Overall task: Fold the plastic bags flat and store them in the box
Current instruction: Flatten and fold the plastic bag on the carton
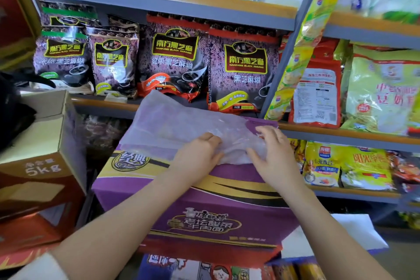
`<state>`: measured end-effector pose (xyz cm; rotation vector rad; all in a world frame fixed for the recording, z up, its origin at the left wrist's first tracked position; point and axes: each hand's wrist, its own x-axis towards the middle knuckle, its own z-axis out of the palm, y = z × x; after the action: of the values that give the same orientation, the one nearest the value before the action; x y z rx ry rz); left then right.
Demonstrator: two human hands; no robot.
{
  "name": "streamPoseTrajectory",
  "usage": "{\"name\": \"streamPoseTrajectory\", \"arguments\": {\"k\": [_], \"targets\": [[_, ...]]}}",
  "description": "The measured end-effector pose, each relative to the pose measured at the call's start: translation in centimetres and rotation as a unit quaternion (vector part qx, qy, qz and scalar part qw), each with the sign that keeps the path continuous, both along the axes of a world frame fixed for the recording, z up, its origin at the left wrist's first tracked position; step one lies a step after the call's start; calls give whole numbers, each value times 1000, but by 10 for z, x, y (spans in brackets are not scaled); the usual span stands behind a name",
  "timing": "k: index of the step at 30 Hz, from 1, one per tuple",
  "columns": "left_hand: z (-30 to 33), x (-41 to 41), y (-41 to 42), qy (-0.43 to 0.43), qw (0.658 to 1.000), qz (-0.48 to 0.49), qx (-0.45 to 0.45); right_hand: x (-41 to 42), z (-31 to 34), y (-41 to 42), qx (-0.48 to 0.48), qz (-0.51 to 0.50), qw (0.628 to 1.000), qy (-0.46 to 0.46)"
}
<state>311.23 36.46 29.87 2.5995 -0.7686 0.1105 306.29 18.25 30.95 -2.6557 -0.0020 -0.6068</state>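
folding step under way: left hand (200, 154) and right hand (272, 152) both pinch the translucent plastic bag (172, 120) atop purple carton (204, 211). next: fold over, press flat.

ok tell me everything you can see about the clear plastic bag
The plastic bag is thin, translucent and faintly wrinkled. It lies spread across the top of the purple carton, its far corner lifting toward the shelf. The left hand and right hand rest on its near, crumpled edge, fingers bent over it.
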Motion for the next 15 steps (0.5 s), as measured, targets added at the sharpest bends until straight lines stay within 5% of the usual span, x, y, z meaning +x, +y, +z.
{"name": "streamPoseTrajectory", "arguments": {"k": [4, 12, 15], "targets": [[-3, 5, -12, -36, 999, 0, 37, -11, -4, -25, 146, 27, 977, 156], [-13, -4, -5, -117, 991, 33, -52, -22, 4, -57, 432, 31, 896, 103], [-15, -14, -4, -190, 974, 39, -114, -24, 6, -65, 566, 92, 806, 151]]}}
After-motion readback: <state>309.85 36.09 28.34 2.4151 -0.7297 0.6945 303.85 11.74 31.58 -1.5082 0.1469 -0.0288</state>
